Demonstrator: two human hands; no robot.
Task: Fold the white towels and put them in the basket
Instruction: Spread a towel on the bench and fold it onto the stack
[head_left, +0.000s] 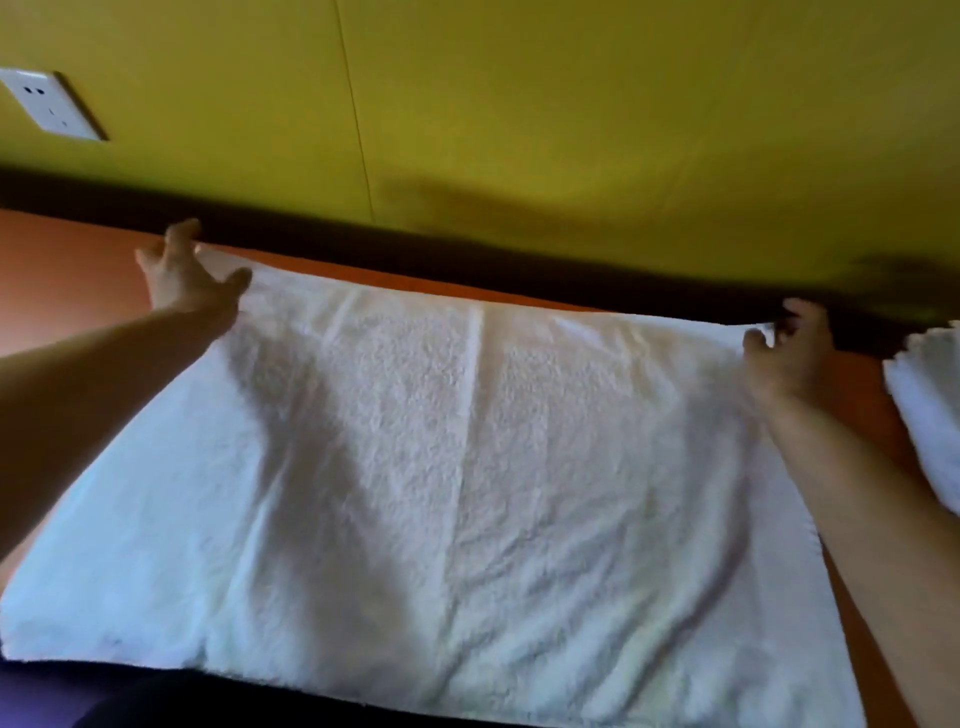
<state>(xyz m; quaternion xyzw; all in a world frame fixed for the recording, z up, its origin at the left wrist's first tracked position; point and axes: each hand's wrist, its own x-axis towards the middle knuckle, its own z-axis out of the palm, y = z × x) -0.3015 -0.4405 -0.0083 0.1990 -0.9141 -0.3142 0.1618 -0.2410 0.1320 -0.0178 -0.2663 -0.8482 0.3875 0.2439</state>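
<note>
- Spreading across the centre and lower part of the frame, 1 white towel (467, 467) lies flat and unfolded on the orange table (62, 280), with its near edge at the bottom of the frame.
- Left hand (189, 275), upper left of the frame: fingers spread wide, resting at the towel's far left corner. Whether it pinches the cloth cannot be told; the corner is partly hidden under the palm.
- Right hand (789, 348), right of centre: fingers curled narrow at the far right corner, and it appears to pinch the towel's edge, though blur makes the contact uncertain.
- Second white towel (930, 405), right edge of the frame: cut off by the frame, lying on the table beside the right forearm. It looks bunched or folded; which one cannot be determined.
- Basket: not in view.
- Progress, as a judgement: the task is at an early stage. This towel shows 0 folds, only creases running from far edge to near edge. Remaining work: fold this towel, handle any others, place all in the basket.
- Next step, as a judgement: both far corners are positioned for the 1st fold toward the near edge.
- Writing and labels: none readable. The wall socket (47, 104), upper left on the yellow wall (571, 104), carries no legible marking. The towel shows no tag.
</note>
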